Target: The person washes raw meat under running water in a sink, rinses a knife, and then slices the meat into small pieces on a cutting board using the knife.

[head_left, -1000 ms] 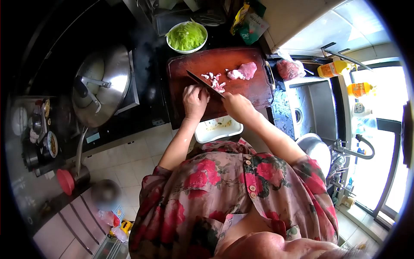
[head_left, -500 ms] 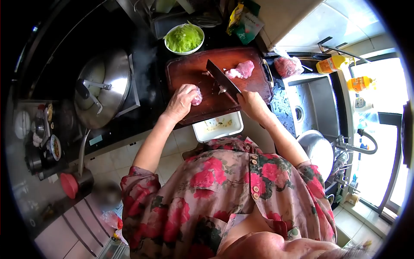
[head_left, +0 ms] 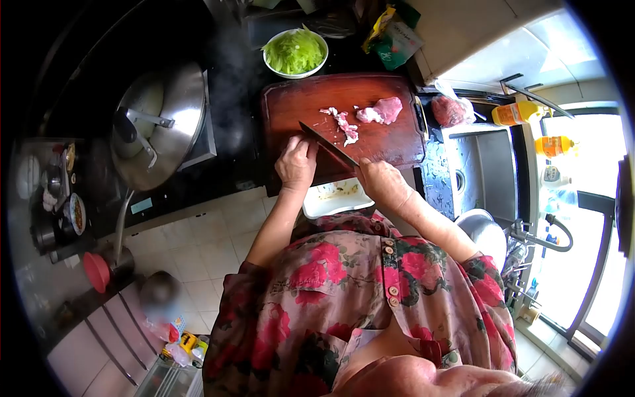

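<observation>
My right hand [head_left: 385, 183] grips the handle of a cleaver-like kitchen knife [head_left: 329, 143], its blade slanting up and left over the wooden cutting board [head_left: 283, 109]. At the blade's tip end is my left hand [head_left: 296, 163], fingers curled down at the board's lower left; whatever lies under them is hidden. Beyond the blade, pale pink-and-white meat scraps [head_left: 342, 124] lie on the board. A larger piece of raw meat [head_left: 383, 111] rests to their right.
Shredded green vegetable [head_left: 294, 53] fills a white bowl behind the board. A white plastic container [head_left: 336, 206] sits at the board's near edge. On the left stands a large lidded wok [head_left: 162, 126], with steam nearby. The sink [head_left: 486, 178] and bagged meat [head_left: 453, 109] are on the right.
My left hand has come closer to the blade, and the meat piece seen in it earlier is now out of sight. The knife has shifted down-left, uncovering the scraps. The view has shifted slightly.
</observation>
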The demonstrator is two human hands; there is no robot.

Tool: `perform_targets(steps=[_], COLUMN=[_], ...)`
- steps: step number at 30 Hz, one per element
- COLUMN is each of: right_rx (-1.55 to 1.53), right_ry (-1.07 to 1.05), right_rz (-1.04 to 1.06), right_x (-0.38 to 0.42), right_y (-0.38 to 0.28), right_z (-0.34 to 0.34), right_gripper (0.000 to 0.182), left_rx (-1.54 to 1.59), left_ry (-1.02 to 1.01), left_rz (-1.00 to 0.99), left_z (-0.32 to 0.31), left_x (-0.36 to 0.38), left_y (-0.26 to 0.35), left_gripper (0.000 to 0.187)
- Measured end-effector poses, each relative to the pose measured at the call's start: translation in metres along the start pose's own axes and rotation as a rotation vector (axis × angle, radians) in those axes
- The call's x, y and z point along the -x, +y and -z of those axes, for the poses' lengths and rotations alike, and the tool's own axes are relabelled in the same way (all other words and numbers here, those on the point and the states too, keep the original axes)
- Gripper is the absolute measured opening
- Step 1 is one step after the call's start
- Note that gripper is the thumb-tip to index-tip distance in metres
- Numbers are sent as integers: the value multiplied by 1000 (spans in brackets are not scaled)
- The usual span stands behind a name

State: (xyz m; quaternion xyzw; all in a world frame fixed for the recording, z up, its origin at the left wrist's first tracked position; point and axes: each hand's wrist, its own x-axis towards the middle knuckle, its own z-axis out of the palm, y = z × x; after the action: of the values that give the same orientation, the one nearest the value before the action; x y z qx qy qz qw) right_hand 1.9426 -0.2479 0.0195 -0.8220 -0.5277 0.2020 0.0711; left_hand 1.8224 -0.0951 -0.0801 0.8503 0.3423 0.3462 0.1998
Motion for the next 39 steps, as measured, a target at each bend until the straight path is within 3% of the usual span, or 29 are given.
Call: perform_targets(steps=[5,7,10,12,17,23,28,30,32,36,39], right_rx=[63,128,-80,-78,-24,2,-47,-110,-41,-77,14], right_ry=[13,13,112,-2,-129,51,-1,25,-85,-11,35], right_rz=[34,198,45,-76,-54,0,26,-5,-75,38,76], right_x=[-64,-80,-56,-32,-14,-81,-29,-15,-9,-69,-92], right_y=[-17,-6,4,-3,-11,-28,-6,-7,-9,-13,-27], right_z=[-30,-24,-5,5,0,-22,1,4,0,-34,-17], right_gripper=[16,16,25,20,21,16,17,20,15,14,13], left_rx=[15,25,100,143,67,75,151,150,70,107,119], left_ry=[-134,-53,33,73,4,-74,119,62,-16,-92,-67], left_rz=[39,-3,34,119,35,19,45,45,25,25,32], left_z=[-2,-3,-5,-4,-4,-2,-4,1,-1,-3,1], left_x=[-1,-3,-3,-1,-4,-1,-2,-5,-2,-1,-1], left_y=[-8,-10,-4,-6,-10,-9,-10,-6,-10,-12,-7], left_gripper=[8,7,8,8,9,9,6,6,8,7,8])
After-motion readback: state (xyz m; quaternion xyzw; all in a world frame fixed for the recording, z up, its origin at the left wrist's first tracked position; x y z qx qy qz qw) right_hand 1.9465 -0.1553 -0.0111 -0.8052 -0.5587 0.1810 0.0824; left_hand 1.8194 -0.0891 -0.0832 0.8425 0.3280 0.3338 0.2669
